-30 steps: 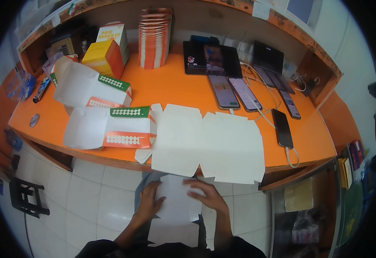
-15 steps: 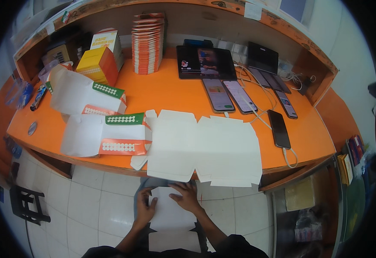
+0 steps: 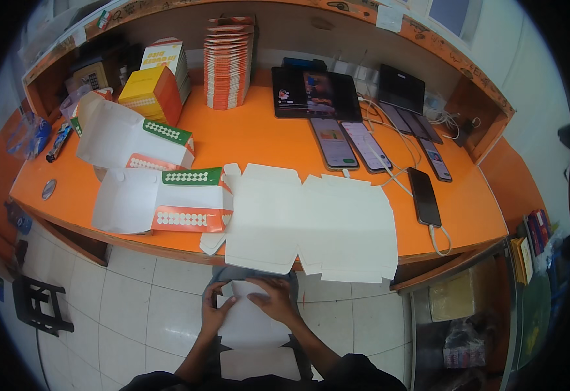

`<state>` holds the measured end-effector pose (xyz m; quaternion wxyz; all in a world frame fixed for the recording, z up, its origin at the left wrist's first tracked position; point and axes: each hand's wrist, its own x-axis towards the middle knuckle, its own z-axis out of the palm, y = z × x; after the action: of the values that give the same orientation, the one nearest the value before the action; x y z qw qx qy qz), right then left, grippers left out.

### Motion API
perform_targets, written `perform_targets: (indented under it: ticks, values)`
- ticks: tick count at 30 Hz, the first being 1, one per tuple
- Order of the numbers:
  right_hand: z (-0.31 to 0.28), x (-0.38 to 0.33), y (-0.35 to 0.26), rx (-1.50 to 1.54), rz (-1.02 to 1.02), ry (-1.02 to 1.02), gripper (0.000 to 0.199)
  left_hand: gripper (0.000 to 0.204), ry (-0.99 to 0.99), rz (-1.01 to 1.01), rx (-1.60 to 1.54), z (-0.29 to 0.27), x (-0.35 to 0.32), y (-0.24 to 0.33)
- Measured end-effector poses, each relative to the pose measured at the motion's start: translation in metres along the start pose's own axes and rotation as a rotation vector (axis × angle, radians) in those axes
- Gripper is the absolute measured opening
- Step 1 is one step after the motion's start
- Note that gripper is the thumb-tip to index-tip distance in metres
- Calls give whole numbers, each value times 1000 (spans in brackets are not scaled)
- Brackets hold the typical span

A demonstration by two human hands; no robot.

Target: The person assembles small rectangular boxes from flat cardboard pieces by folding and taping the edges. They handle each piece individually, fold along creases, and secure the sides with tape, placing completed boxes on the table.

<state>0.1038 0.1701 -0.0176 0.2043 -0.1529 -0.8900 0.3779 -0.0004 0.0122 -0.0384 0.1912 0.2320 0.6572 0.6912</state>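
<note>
At the bottom centre of the frame, a white carton blank [image 3: 252, 329] lies over the person's lap, partly folded. The left hand [image 3: 214, 311] pinches its upper left edge, thumb on the white face and fingers outside; the right hand [image 3: 276, 301] grips the upper right in the same way (its fingertips are hard to make out). Above, at the frame's centre, flat white blanks [image 3: 311, 225] overhang the front edge of the orange desk [image 3: 233, 140]. Left of centre sit two open boxes [image 3: 194, 218] with green and orange sides.
</note>
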Motion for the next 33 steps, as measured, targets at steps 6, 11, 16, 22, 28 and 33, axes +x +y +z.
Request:
perform_targets:
  ticks: [6,11,16,22,28,33]
  values:
    - [8,7,-5,-92,-24,-172,52,40,-46,-29,49,-8,7,11]
    - [14,10,-8,-134,-6,-232,62,34,-41,-24,148,-9,11,6]
    - [16,11,-11,-118,-2,-217,59,36,-61,-6,171,-9,15,3]
    - [20,12,-15,-64,-20,-120,51,41,-78,-48,143,-12,15,6]
    - [18,11,-21,56,-72,-20,47,49,-129,-71,66,-14,13,9]
    - [2,9,-31,107,-85,-16,47,44,-166,93,315,-18,9,25]
